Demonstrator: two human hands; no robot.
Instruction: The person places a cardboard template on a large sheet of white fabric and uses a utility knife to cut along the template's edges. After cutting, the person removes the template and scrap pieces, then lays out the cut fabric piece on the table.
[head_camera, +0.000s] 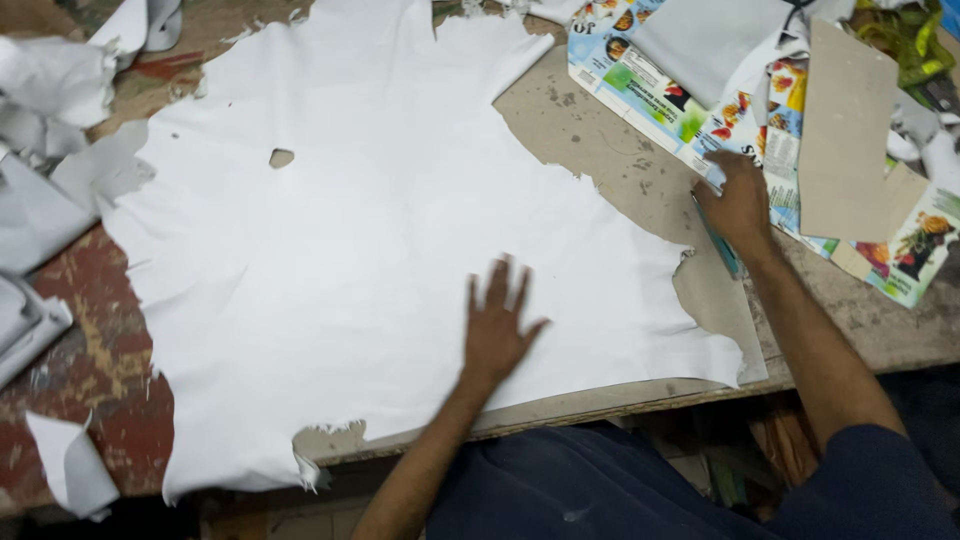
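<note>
A large white hide-shaped sheet (360, 230) with ragged edges and a small hole lies spread over the worktable. My left hand (497, 322) presses flat on its near right part, fingers apart. My right hand (738, 203) rests at the sheet's right side on the bare board, closed around a thin teal pen-like tool (722, 248) that points back toward me.
Colourful printed cardboard (650, 90) and plain brown card pieces (848, 140) lie at the back right. White scraps (55, 85) pile at the left, one more (70, 462) at the near left. The red-stained table edge (90, 370) runs along the left.
</note>
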